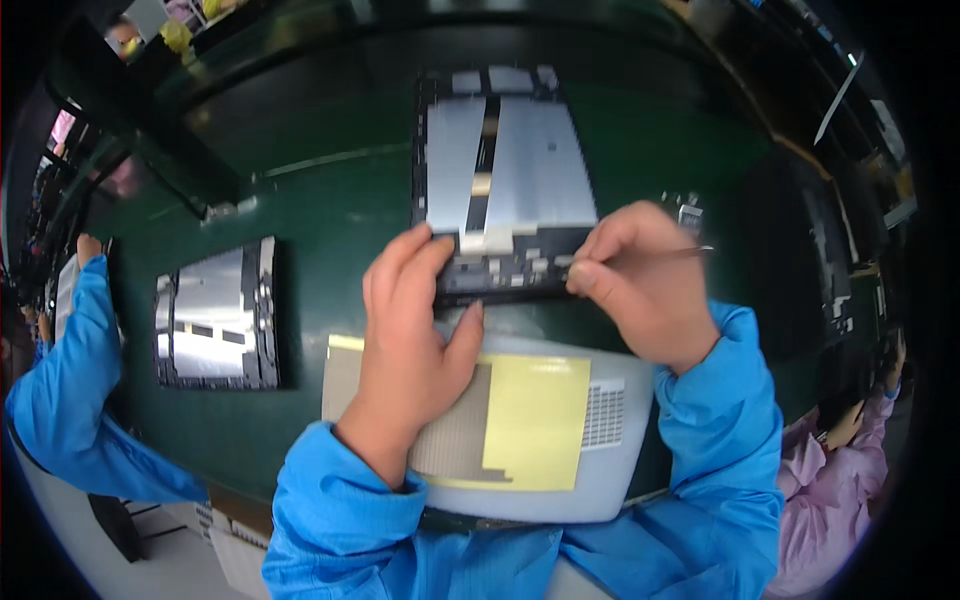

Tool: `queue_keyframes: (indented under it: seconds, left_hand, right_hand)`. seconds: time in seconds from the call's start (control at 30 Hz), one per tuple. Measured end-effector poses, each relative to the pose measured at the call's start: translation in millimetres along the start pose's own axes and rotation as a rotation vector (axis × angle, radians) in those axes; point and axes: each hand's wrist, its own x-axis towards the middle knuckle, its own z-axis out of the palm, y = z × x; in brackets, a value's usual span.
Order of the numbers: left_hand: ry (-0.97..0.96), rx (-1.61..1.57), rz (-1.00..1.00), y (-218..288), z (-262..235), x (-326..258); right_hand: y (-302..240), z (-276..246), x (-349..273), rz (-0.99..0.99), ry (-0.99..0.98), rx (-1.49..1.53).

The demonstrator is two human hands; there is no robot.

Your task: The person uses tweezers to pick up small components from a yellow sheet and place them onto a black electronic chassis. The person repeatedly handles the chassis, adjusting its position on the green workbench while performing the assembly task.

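A: Where is the tablet?
B: At twelve o'clock on the green counter, back cover off, its near edge under both hands.
A: And the left hand?
B: Its fingers lie spread and flat on the tablet's near left corner, thumb along the edge, holding nothing.
A: The right hand?
B: At one o'clock, its fingers are pinched around a thin tool, which lies level and points to three o'clock.
A: Anything else?
B: A grey tray with a yellow sheet at six o'clock; a second tablet at nine; a co-worker's blue sleeve beyond it.
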Motion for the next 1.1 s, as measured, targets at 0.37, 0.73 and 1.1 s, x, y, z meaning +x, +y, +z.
queue_keyframes:
  seconds: [0.37, 0.73, 1.1]
  left_hand:
    - [0.004, 0.023, -0.006, 1, 1, -2]
    - [0.107, -0.375, -0.557, -8, 3, 12]
    - [0.045, -0.506, -0.479, -5, 2, 14]
  right_hand:
    - [7, -34, -110, 0.374, 0.065, 0.135]
    - [22, -37, -113, 0.337, 0.055, 0.154]
    - [21, -39, -111, 0.312, -0.013, 0.118]
